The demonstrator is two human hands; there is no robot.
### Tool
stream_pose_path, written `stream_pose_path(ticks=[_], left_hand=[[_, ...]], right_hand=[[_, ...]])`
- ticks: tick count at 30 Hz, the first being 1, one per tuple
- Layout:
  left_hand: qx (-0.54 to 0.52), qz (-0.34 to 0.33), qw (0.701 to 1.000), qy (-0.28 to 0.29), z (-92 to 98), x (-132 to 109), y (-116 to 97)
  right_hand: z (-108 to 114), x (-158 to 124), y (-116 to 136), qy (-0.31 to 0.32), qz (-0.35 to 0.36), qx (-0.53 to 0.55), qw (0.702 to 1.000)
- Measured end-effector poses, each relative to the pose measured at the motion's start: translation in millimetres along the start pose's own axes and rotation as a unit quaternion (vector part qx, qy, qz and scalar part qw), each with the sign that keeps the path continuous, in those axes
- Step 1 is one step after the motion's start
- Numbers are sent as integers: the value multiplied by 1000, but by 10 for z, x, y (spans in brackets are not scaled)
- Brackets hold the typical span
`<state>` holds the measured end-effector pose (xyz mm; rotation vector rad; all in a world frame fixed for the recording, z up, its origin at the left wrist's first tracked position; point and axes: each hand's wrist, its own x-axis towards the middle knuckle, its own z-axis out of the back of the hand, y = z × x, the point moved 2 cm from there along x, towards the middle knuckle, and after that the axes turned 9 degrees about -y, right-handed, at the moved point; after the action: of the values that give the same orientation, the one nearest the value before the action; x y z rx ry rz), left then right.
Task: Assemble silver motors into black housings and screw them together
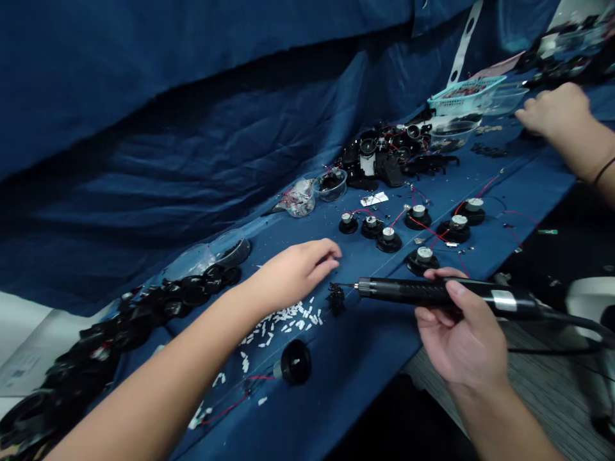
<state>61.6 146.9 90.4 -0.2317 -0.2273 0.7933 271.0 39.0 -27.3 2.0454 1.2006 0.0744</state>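
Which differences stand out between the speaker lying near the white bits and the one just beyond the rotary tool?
The lying speaker rests on its side, silver end pointing left; the upright speaker sits flat, silver cap up. The lying speaker is nearer the camera, beside white bits; the upright speaker sits among similar speakers. Both are round and black, with red wire nearby.

1. Left forearm [154,378]: bare, reaching diagonally in from the lower left.
2. Left hand [295,274]: back upward, fingers loosely curled, empty.
3. Right hand [461,339]: fingers closed in a grip, thumb on top.
4. Right forearm [500,422]: bare, rising from below.
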Motion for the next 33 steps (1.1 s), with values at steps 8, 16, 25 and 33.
stream_pose_path(ticks=[8, 16, 25, 33], left_hand=[[-15, 40, 999, 17, -509, -184, 617], [-55, 30, 998, 13, -535, -173, 547], [-48, 95, 994, -36, -529, -253, 417], [-77, 219, 958, -169, -314, -1143, 127]], right_hand=[[84, 20, 89, -16, 32, -14, 999], [-177, -30, -72, -17, 0, 23, 1000], [-172, -125, -141, -28, -16, 16, 999], [-102, -146, -102, -13, -63, -22, 998]])
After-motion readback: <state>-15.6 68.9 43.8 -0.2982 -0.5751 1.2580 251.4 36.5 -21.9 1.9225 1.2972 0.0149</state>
